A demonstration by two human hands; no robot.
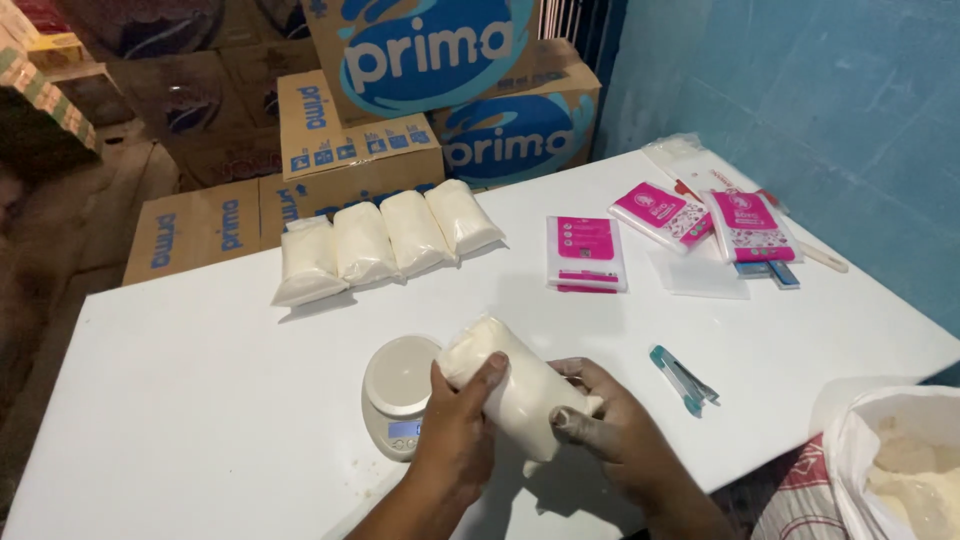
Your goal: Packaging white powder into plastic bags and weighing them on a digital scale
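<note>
On the tabletop, a scale sits left of the held bag. Four filled bags lie behind it; packets and a stapler lie right.

Bare left hand and right hand, no sleeves, dusty fingers.

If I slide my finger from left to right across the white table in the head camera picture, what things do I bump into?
Row of four filled white bags → small round scale → bag of white powder held by both hands → pink packets → blue clip tool → big open sack of powder.
</note>
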